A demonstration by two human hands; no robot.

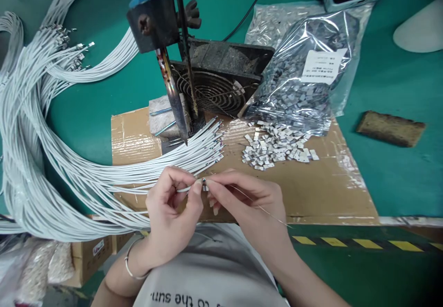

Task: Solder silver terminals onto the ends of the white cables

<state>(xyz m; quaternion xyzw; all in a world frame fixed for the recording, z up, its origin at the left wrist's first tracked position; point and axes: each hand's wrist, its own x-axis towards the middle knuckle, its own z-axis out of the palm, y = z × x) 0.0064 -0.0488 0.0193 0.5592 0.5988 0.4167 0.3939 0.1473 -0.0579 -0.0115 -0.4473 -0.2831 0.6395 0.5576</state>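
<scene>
My left hand (171, 208) pinches the end of a thin white wire (183, 189) between thumb and forefinger, just above the table's near edge. My right hand (244, 203) is closed on a tiny metal terminal (204, 185) held against that wire end, and a thin strand of solder wire (263, 209) runs across it toward the lower right. Both hands meet at the fingertips. A bundle of white wires (166, 159) lies fanned out just beyond them on a cardboard sheet (325, 187).
A mounted soldering iron (171, 85) with a blue handle points down over the cardboard, in front of a black fan (221, 85). Loose metal terminals (277, 148) spill from a clear bag (304, 85). More white wires (31, 113) loop at left. A brown sponge (390, 128) lies at right.
</scene>
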